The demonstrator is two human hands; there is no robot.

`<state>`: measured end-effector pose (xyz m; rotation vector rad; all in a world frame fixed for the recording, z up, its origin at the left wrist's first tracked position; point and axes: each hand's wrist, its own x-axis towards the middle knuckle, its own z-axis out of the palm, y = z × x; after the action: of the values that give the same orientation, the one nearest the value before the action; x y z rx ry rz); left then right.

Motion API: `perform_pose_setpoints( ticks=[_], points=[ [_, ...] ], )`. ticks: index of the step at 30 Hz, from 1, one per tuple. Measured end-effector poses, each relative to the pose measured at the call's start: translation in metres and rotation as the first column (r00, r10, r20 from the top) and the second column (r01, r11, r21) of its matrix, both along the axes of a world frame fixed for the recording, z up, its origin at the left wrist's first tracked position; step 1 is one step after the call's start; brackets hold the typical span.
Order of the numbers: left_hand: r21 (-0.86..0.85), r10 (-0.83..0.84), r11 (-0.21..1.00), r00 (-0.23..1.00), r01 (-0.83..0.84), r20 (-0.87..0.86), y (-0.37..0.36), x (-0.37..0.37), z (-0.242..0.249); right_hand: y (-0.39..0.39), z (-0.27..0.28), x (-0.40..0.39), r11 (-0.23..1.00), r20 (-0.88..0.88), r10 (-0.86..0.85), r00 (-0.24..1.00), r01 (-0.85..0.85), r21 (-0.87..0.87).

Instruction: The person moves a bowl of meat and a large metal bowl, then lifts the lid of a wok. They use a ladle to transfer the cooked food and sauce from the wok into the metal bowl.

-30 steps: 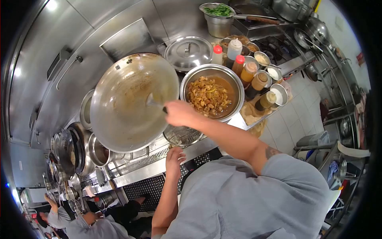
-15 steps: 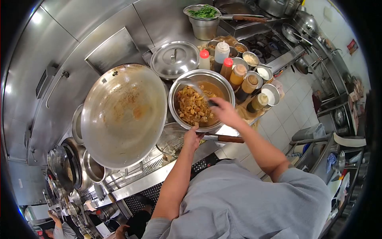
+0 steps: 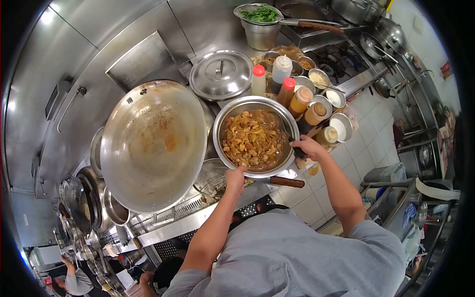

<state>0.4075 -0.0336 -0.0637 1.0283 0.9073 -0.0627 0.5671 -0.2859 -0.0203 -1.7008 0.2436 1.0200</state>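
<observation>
A wide steel bowl (image 3: 221,151) holds a brown stew of meat pieces and sauce (image 3: 251,141). My left hand (image 3: 236,179) is closed on the near rim of the bowl, thumb over the edge. At the right rim, my right hand (image 3: 308,147) is wrapped around a dark-handled metal utensil (image 3: 287,132) whose shaft slants down into the stew; its working end is hidden in the food. Just below the bowl, between my hands, a wooden handle (image 3: 288,182) sticks out to the right.
A big tilted wok (image 3: 153,148) stands left of the bowl. Behind are a lidded pot (image 3: 220,74) and a strainer of greens (image 3: 260,14) on a steel pot. Squeeze bottles (image 3: 286,91) and small seasoning tins (image 3: 341,126) crowd the right. Another person (image 3: 76,282) is at the lower left.
My right hand has moved right and down from over the stew to the bowl's right rim, with the utensil. The bowl sits slightly farther right and lower in view; my left hand stays on its rim.
</observation>
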Motion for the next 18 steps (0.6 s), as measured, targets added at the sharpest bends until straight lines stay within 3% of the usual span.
perform_pose_setpoints(
  ticks=[3, 5, 7, 9, 13, 17, 18],
  points=[
    [0.025, -0.016, 1.000, 0.999, 0.017, -0.037, -0.005, -0.010, 0.016, -0.012, -0.028, -0.010, 0.992, 0.064, -0.038, 0.997, 0.030, 0.122],
    [0.004, -0.022, 1.000, 0.999, 0.023, -0.040, -0.005, -0.022, 0.028, -0.010, 0.009, -0.031, 0.993, 0.053, -0.054, 0.997, 0.048, 0.109],
    [-0.010, -0.026, 1.000, 0.999, 0.026, -0.038, -0.003, -0.036, 0.036, -0.013, 0.023, -0.048, 0.995, 0.177, -0.069, 0.982, 0.056, 0.077],
    [-0.062, -0.042, 0.997, 0.998, 0.038, -0.048, -0.005, -0.049, 0.040, -0.017, 0.036, -0.060, 0.996, 0.142, -0.082, 0.986, 0.078, 0.038],
    [-0.107, -0.057, 0.993, 0.998, 0.054, -0.024, -0.006, -0.057, 0.020, -0.015, 0.033, -0.073, 0.990, 0.120, -0.134, 0.984, 0.140, -0.036],
    [-0.004, -0.120, 0.993, 0.991, 0.120, -0.059, -0.003, -0.051, 0.007, -0.007, 0.022, -0.081, 0.977, 0.153, -0.202, 0.967, 0.189, 0.098],
    [-0.003, -0.147, 0.989, 0.989, 0.147, -0.027, -0.001, -0.048, 0.001, -0.007, 0.024, -0.077, 0.982, 0.110, -0.188, 0.976, 0.189, 0.007]
  ],
)
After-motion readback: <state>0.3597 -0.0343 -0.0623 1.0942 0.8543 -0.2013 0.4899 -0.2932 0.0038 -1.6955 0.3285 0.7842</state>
